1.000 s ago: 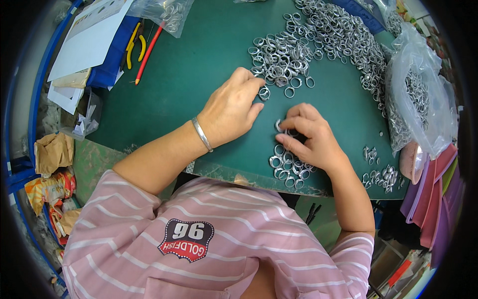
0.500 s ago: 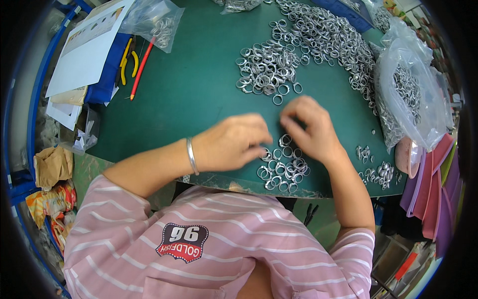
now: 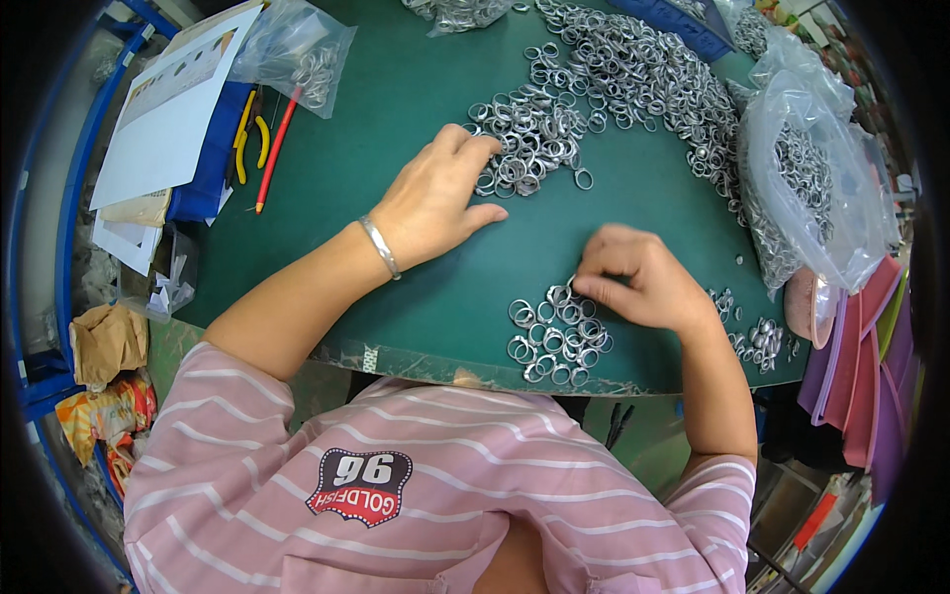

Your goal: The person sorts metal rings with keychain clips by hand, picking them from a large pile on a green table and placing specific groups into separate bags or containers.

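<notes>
My left hand lies at the left side of a middle heap of silver metal rings. Its fingertips touch the heap's edge, thumb held apart, and nothing shows in its grasp. Closer to me, my right hand is curled at the top right of a smaller group of rings by the table's front edge. Its thumb and forefinger are pinched on a ring at that group's upper edge; the other fingers are folded under and partly hidden.
A large ring pile curves along the far right towards a clear plastic bag of rings. Small metal pieces lie at the right. Yellow-handled pliers, a red pencil and a blue box are at the left.
My left hand has moved up and left from the near group to the middle heap, its fingers spreading. My right hand has lowered slightly to the near group's upper edge.
</notes>
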A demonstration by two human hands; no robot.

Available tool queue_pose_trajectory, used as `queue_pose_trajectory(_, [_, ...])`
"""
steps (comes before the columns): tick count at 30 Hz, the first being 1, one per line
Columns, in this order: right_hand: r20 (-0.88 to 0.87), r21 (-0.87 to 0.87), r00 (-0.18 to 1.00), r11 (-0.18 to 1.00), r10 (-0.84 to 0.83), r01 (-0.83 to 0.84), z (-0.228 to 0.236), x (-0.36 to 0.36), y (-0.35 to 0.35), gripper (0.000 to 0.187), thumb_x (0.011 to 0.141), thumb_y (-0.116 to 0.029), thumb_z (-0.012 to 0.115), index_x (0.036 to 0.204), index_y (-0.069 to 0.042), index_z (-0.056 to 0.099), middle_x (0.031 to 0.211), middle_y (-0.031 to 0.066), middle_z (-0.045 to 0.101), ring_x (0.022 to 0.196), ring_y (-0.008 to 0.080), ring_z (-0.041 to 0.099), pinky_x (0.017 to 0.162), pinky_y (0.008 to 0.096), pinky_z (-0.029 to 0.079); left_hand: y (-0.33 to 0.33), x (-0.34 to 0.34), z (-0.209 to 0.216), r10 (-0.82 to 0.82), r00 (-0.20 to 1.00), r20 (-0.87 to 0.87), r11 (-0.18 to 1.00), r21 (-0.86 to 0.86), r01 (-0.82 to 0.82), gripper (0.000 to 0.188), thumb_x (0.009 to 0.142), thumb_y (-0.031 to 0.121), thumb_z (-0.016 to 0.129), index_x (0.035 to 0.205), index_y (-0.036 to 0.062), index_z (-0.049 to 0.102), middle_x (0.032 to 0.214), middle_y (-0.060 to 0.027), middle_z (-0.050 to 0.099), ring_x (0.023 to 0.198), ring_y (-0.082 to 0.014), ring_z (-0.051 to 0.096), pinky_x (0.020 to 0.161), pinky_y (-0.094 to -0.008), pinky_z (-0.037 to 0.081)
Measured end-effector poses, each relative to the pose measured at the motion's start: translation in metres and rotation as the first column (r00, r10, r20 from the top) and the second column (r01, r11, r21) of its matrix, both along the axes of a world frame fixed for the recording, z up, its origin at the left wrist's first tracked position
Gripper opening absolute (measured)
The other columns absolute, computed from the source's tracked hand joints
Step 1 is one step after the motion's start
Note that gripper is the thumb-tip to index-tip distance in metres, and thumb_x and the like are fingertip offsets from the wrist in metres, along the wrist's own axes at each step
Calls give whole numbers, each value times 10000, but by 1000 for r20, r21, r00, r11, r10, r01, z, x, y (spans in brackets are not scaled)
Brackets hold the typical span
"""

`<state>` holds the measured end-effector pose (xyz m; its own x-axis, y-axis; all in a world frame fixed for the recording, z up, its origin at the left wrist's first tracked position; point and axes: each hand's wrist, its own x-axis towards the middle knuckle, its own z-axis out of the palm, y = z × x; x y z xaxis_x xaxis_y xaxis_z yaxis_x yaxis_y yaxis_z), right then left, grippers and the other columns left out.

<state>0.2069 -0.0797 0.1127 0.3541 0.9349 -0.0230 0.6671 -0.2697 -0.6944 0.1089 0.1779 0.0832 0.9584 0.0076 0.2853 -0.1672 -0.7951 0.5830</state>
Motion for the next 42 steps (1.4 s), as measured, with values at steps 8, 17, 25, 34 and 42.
queue_pose_trajectory(8, [212,304,901,902,-378,306,-26,14,39,274,780,23,656,1047,-37,655,1117,137,594,1051,326,560,886,395,471,-23,40,-12,-47,985,169,999,-8,49,332,742,91,768,1022,42,595,1000,-145,547,890,-355,596,764,-412,511])
queue_pose_trajectory(17, [23,279,868,837,-495,470,-22,12,-17,182,830,52,597,984,-14,669,963,90,623,841,208,610,729,294,491,-12,34,0,-77,981,181,974,-196,113,201,817,-61,653,1006,9,653,1022,-95,601,796,-180,638,696,-276,536])
queue_pose_trajectory(25, [145,229,879,879,-455,417,-22,-10,-5,163,794,-52,719,946,-6,680,951,116,637,811,259,643,715,333,524,-39,27,5,-146,962,230,970,-158,185,129,801,-30,677,916,26,660,921,-88,621,766,-215,624,668,-310,510])
queue_pose_trajectory(34, [65,277,878,853,-475,441,-24,-15,-14,105,787,-41,717,887,-16,698,877,110,655,801,284,644,729,359,524,-40,11,9,-115,985,130,962,-231,143,107,808,-31,677,901,20,665,894,-68,623,694,-161,597,618,-274,492])
queue_pose_trajectory(42, [264,381,844,855,-466,353,-23,-1,6,191,758,-111,748,938,-68,704,1063,109,613,985,317,574,842,390,474,-49,17,5,-142,942,304,990,24,141,128,767,-17,688,885,30,666,898,-90,601,810,-261,599,725,-348,494])
